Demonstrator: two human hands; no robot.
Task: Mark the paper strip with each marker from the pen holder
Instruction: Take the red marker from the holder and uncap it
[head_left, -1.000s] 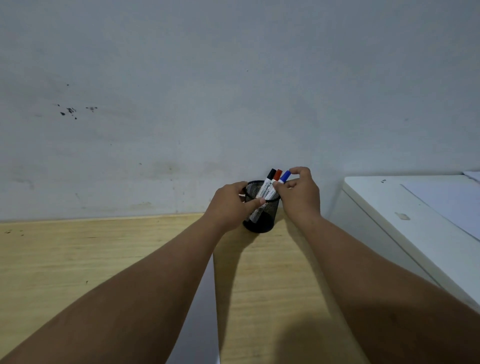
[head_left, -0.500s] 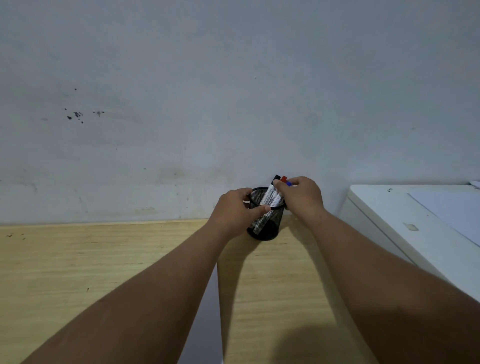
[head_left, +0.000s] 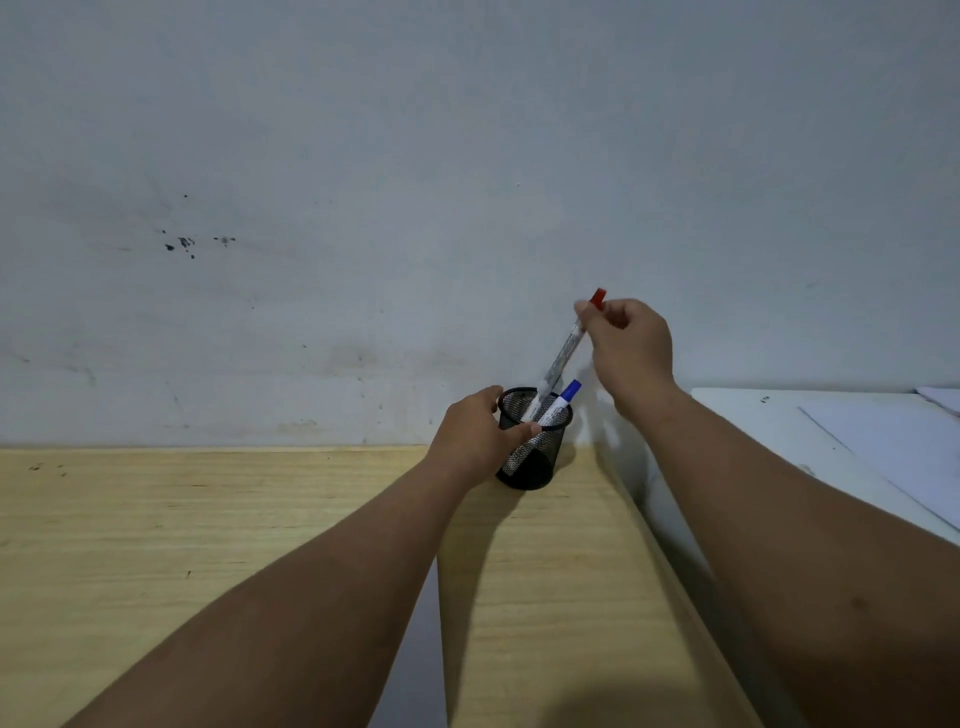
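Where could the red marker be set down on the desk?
The wood left of the left arm, out to the wall, is bare. So is the wood between the forearms, beside the paper strip. The far right corner is crowded: holder, left hand, right hand lifting the red marker.

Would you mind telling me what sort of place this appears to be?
Probably a plain desk or workroom: a light wooden tabletop against a scuffed grey-white wall, a black wire-mesh pen holder with markers, and a white cabinet alongside.
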